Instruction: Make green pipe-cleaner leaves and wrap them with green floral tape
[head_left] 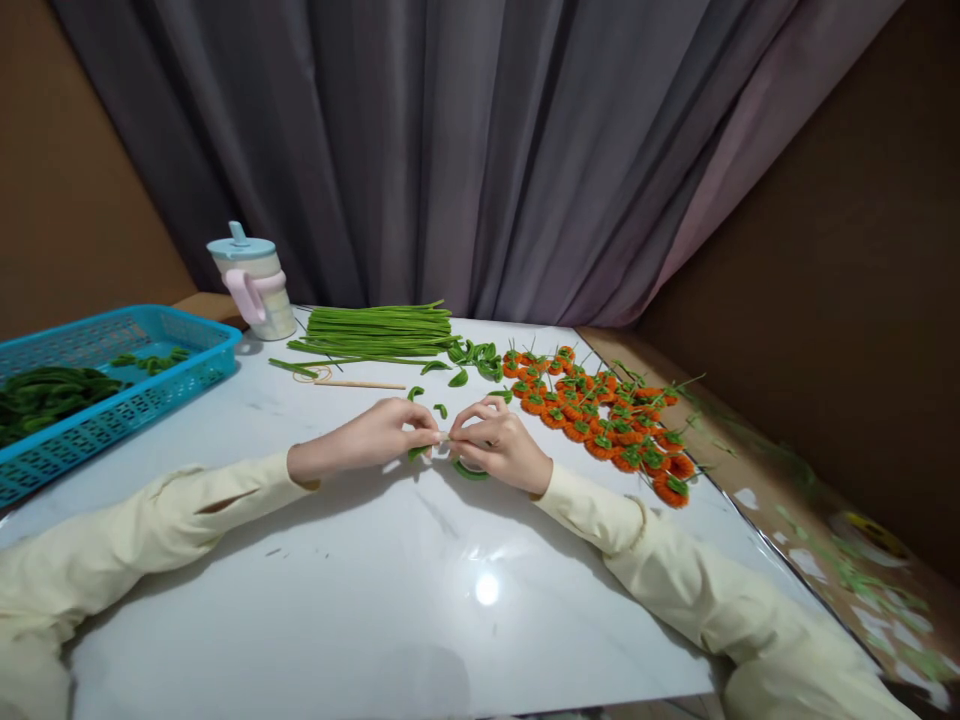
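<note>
My left hand (pixel 394 430) and my right hand (pixel 506 445) meet over the middle of the white table, both with fingertips pinched together. Between them is a green pipe cleaner (pixel 470 471); a curved part shows below my right hand and a short green bit below my left fingers. The fingers hide its middle. Just beyond my hands lie small bent green pieces (pixel 440 411) and leaf-shaped green loops (pixel 458 379). To the right of my right hand are rows of small orange fuzzy ornaments (pixel 577 430) with green tops.
A bundle of straight green pipe cleaners (pixel 379 330) lies at the back, with a thin wooden stick (pixel 360 385) before it. At left stand a blue basket (pixel 217 362) holding green pieces and a lidded cup (pixel 266 290). Green and white scraps (pixel 806 565) lie beyond the table's right edge.
</note>
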